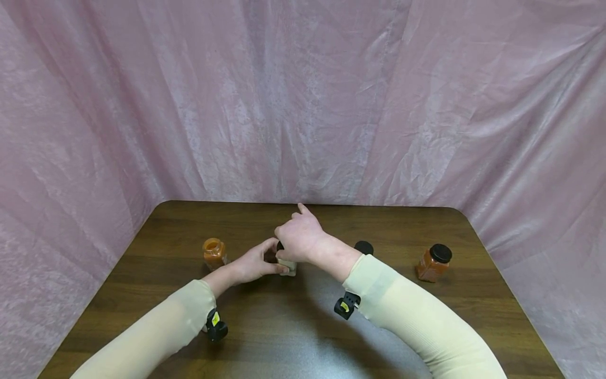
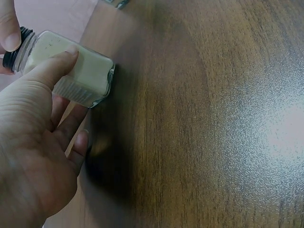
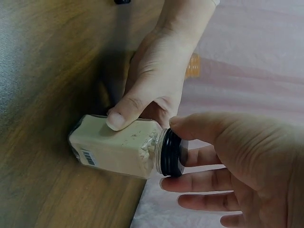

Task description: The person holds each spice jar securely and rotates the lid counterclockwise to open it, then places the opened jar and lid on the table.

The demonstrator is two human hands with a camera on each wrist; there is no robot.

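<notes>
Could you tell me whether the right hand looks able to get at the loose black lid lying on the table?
Probably yes: the loose black lid lies on bare table just beside the right forearm, nothing between. But the right hand now grips the cap of the white spice jar.

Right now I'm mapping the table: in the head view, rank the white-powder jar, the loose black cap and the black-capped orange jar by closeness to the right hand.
1. White-powder glass jar: under the right hand, gripped.
2. Loose black cap: to its right.
3. Black-capped orange spice jar: farthest right.

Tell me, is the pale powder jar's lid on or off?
On: the black lid sits on the jar, right hand gripping it, left hand steadying the body.
</notes>
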